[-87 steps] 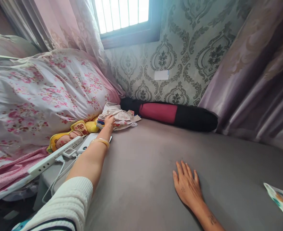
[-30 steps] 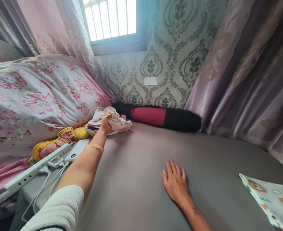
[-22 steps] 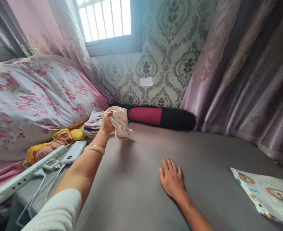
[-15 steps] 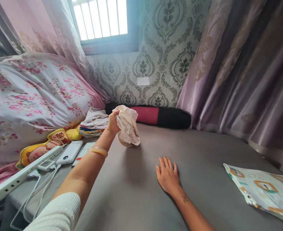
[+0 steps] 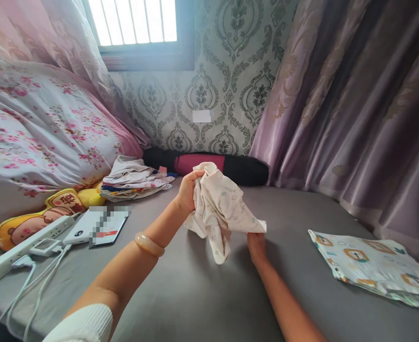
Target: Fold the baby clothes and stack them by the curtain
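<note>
A cream, small-printed piece of baby clothing hangs loosely bunched above the grey sheet. My left hand, with a pale bangle on its wrist, is closed on the upper left part of the cloth. At the lower right corner, my right hand grips the fabric, its fingertips partly hidden behind it. One lower end of the garment dangles between the two hands. Its exact cut cannot be made out in the folds.
Folded clothes lie in a stack at the back left, near a black and red bolster. A power strip, power bank and cables line the left edge. At right lies a folded printed cloth.
My right hand has risen from the sheet and taken hold of the garment's corner. My left hand has moved right with the cloth, which is now more spread out. The view has shifted slightly right.
</note>
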Available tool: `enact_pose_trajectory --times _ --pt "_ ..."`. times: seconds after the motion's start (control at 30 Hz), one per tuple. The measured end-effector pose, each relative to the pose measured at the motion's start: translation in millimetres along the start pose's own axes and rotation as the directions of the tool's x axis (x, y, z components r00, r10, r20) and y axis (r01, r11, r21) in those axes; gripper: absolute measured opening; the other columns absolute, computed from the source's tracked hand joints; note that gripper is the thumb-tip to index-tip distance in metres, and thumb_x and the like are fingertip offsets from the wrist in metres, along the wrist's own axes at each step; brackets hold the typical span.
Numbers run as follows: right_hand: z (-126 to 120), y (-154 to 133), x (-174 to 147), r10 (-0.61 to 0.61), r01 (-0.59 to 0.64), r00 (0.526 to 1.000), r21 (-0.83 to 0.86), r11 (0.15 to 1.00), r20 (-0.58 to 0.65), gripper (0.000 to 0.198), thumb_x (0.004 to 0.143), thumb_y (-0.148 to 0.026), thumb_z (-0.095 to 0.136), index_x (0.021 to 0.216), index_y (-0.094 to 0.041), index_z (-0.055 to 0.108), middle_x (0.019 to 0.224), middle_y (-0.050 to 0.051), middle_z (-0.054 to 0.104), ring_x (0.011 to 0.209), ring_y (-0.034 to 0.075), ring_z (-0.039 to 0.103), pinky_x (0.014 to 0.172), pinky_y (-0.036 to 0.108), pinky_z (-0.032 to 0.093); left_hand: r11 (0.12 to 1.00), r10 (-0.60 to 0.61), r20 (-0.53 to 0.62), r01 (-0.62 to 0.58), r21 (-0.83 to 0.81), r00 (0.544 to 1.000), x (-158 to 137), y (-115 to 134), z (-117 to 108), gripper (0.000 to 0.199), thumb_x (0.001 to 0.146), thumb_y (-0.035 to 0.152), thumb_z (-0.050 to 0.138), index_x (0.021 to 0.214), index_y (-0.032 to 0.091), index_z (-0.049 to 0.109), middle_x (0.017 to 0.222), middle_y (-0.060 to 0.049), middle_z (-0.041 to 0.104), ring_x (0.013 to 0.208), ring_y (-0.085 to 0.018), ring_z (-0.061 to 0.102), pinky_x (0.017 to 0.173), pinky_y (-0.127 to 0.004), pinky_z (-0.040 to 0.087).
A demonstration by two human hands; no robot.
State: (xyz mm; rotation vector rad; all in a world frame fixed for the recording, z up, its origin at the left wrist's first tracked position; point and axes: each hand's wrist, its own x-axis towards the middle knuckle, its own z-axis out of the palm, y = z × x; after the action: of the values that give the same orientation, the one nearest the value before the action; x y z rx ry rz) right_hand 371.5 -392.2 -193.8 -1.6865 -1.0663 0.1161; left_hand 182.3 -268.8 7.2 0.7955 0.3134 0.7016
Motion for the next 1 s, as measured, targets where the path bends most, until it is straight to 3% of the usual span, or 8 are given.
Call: enact_pose_trajectory --times 0.1,0.2,0.33,0.53,0.73,0.8,0.9,1.0 --pt "-16 10 12 0.187 -0.167 0.975 0.168 0.972 -0.117 0.065 0.081 -0.053 0.046 0.133 -0.016 0.052 0.130 0.016 0.061 0.119 0.030 0.057 0.095 0.044 0.049 0.995 -0.092 0.016 0.093 -0.036 0.996 -6 -16 -4 0.024 0.069 0.029 0.056 0.084 0.013 0.065 0.074 -0.009 0.072 0.080 -0.030 0.071 0.078 -0.043 0.056" --pt "-32 19 22 0.276 -0.238 0.940 0.193 0.952 -0.203 0.062 0.077 -0.055 0.050 0.124 -0.015 0.057 0.120 0.020 0.065 0.106 0.032 0.064 0.081 0.046 0.054 0.984 -0.156 -0.003 0.155 -0.085 0.988 -10 -30 -13 0.026 0.069 0.028 0.055 0.087 0.013 0.067 0.076 -0.010 0.073 0.081 -0.031 0.071 0.079 -0.044 0.055" --pt "-52 22 38 0.177 -0.129 0.937 0.175 0.976 -0.301 0.051 0.082 -0.053 0.044 0.115 -0.018 0.061 0.105 0.017 0.069 0.096 0.030 0.065 0.076 0.045 0.054 0.981 -0.164 -0.028 0.160 -0.112 0.986 -11 -45 -25 0.026 0.071 0.027 0.055 0.091 0.014 0.067 0.076 -0.009 0.073 0.079 -0.029 0.071 0.079 -0.043 0.055" --pt "-76 -6 52 0.099 0.002 0.831 0.180 0.984 -0.547 0.053 0.077 -0.045 0.051 0.121 -0.016 0.050 0.112 0.013 0.061 0.102 0.025 0.060 0.090 0.043 0.049 0.979 -0.194 -0.029 0.192 -0.073 0.981 -13 -63 -35 0.028 0.067 0.026 0.057 0.090 0.013 0.066 0.076 -0.010 0.072 0.078 -0.031 0.070 0.080 -0.045 0.054" --pt "-96 -62 54 -0.144 0.044 0.726 -0.164 0.986 -0.673 0.058 0.076 -0.024 0.045 0.132 -0.008 0.043 0.132 0.021 0.047 0.125 0.028 0.046 0.107 0.047 0.034 0.974 -0.209 -0.005 0.207 -0.090 0.978 -15 -72 -39 0.035 0.063 0.025 0.055 0.093 0.013 0.066 0.075 -0.010 0.071 0.083 -0.033 0.070 0.080 -0.046 0.054" --pt "-94 -79 52 -0.198 0.118 0.793 -0.174 0.978 -0.576 0.048 0.080 -0.023 0.041 0.126 -0.012 0.050 0.127 0.017 0.054 0.123 0.026 0.049 0.106 0.046 0.036 0.975 -0.210 0.015 0.211 -0.075 0.978 -16 -74 -41 0.037 0.064 0.026 0.055 0.095 0.012 0.066 0.075 -0.010 0.071 0.084 -0.034 0.070 0.080 -0.046 0.054" --pt "-79 -91 47 -0.178 0.183 0.966 0.012 0.983 -0.187 0.035 0.089 -0.031 0.040 0.113 -0.018 0.061 0.111 0.011 0.067 0.107 0.022 0.060 0.097 0.040 0.044 0.969 -0.230 0.055 0.234 -0.078 0.972 -18 -75 -42 0.039 0.063 0.027 0.054 0.096 0.012 0.066 0.077 -0.011 0.072 0.085 -0.034 0.069 0.081 -0.047 0.054" --pt "-59 -93 40 -0.130 0.097 0.973 0.175 0.980 0.192 0.036 0.089 -0.043 0.048 0.112 -0.020 0.064 0.108 0.008 0.070 0.103 0.021 0.063 0.093 0.036 0.046 0.958 -0.259 0.086 0.267 -0.106 0.962 -22 -75 -41 0.039 0.062 0.027 0.054 0.096 0.012 0.066 0.078 -0.011 0.072 0.086 -0.034 0.070 0.081 -0.046 0.054"
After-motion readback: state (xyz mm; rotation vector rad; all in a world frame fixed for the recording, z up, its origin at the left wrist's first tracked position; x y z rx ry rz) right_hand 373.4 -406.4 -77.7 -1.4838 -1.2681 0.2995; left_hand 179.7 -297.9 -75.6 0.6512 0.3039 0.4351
